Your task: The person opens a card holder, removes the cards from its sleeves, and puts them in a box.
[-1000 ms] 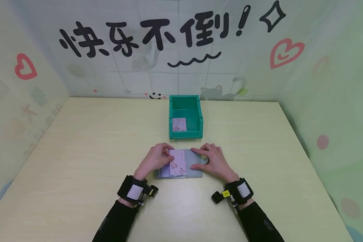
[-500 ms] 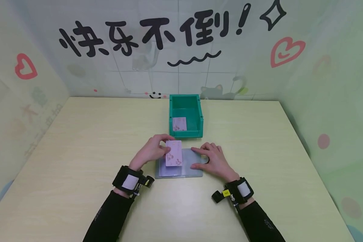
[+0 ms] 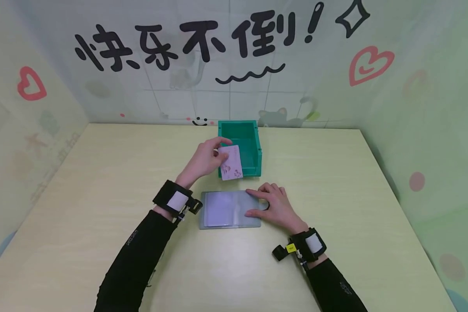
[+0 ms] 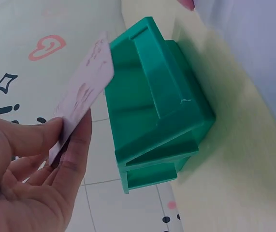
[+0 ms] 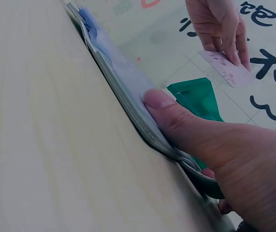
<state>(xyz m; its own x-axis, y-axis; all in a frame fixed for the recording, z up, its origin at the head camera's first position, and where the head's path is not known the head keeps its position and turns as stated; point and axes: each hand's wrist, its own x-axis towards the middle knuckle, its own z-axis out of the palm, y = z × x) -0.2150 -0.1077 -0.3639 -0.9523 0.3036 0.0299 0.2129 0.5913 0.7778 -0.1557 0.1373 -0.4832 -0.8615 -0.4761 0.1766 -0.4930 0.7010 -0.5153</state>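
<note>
My left hand [image 3: 204,159] pinches a pink printed card [image 3: 232,164] between thumb and fingers, raised over the front left of a green bin [image 3: 251,147]. In the left wrist view the card [image 4: 87,87] is tilted, apart from the bin [image 4: 169,87]. A card holder with clear sleeves [image 3: 219,210] lies opened flat on the table, nearer to me. My right hand [image 3: 277,209] holds its right side, the thumb [image 5: 159,100] pressing on the sleeves and a fingertip showing below the edge. Whatever lies in the bin's front left is hidden.
The pale wooden table [image 3: 121,173] extends around the bin and card holder. Behind it stands a printed backdrop [image 3: 234,102] with large black characters, and decorated panels rise at both sides. Each wrist wears a black strap with a small camera.
My left hand has lifted the pink card off the card holder and carried it forward to the bin. A card seen inside the bin before is now covered. The right hand stays put.
</note>
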